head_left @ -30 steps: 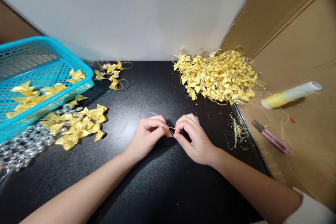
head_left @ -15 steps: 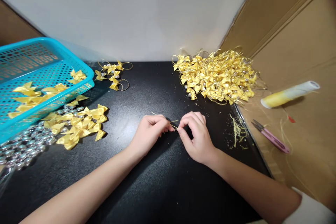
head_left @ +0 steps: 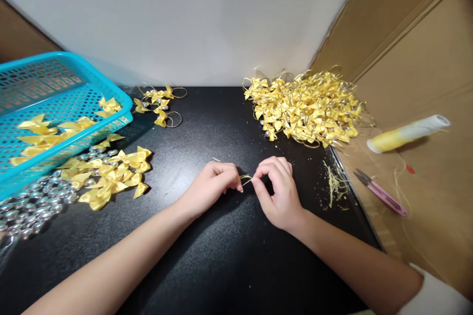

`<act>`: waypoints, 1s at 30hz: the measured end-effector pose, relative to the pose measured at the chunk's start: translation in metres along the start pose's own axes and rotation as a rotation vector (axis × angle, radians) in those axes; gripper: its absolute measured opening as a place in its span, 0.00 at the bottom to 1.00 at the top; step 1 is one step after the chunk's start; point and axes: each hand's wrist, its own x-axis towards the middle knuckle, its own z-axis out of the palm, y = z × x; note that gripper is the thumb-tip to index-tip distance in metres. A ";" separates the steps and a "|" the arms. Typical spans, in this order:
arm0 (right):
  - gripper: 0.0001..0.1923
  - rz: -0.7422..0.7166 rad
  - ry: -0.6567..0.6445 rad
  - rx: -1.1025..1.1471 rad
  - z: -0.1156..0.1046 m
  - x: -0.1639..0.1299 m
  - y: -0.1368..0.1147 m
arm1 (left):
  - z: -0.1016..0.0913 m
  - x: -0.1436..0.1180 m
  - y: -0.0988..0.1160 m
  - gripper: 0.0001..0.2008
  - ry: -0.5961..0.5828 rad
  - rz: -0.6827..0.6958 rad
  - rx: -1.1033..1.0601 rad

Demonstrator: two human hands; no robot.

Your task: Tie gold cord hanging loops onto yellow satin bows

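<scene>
Two hands meet over the middle of the black bench [head_left: 207, 275]; the left hand [head_left: 212, 187] and the right hand [head_left: 279, 194] each pinch an end of a thin gold cord [head_left: 246, 178], fingertips closed on it, likely held low and close so the fine loop stays taut; loose yellow bows [head_left: 111, 177] and silver beads [head_left: 33, 206] lie within reach to the left, below a blue basket [head_left: 92, 83]; a heap of bows with loops [head_left: 306, 108] sits far right, at the bench's edge; pink snips [head_left: 382, 193] rest on the cardboard beyond it; bare bench runs near and far of the hands.
</scene>
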 end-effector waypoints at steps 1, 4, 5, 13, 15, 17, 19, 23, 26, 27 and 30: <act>0.05 -0.003 0.002 0.001 0.000 0.000 0.000 | 0.000 0.000 0.000 0.14 -0.018 0.006 0.018; 0.05 -0.011 -0.009 0.002 0.000 0.001 -0.001 | -0.001 0.000 0.000 0.14 -0.055 0.034 0.064; 0.05 -0.011 -0.014 0.001 0.000 0.001 -0.001 | -0.001 0.000 -0.001 0.15 -0.059 0.046 0.069; 0.05 0.014 -0.062 0.033 -0.001 0.001 -0.001 | -0.003 0.000 -0.005 0.16 -0.098 0.075 -0.004; 0.05 0.028 -0.078 0.041 -0.001 0.001 -0.001 | -0.004 0.000 -0.004 0.16 -0.113 0.061 -0.036; 0.05 0.032 -0.094 0.044 -0.001 0.002 -0.001 | -0.006 0.000 -0.003 0.15 -0.133 0.047 -0.064; 0.05 0.030 -0.103 0.045 0.000 0.002 0.000 | -0.007 0.000 -0.004 0.16 -0.145 0.040 -0.099; 0.05 0.026 -0.107 0.048 -0.001 0.002 0.000 | -0.011 0.001 -0.007 0.16 -0.159 0.030 -0.171; 0.05 0.018 -0.108 0.052 0.000 0.003 0.000 | -0.013 0.002 -0.007 0.16 -0.181 0.000 -0.206; 0.05 0.017 -0.111 0.052 0.000 0.003 0.000 | -0.013 0.003 -0.007 0.15 -0.188 -0.012 -0.222; 0.05 0.021 -0.122 0.050 0.000 0.003 0.000 | -0.014 0.003 -0.005 0.15 -0.205 -0.040 -0.255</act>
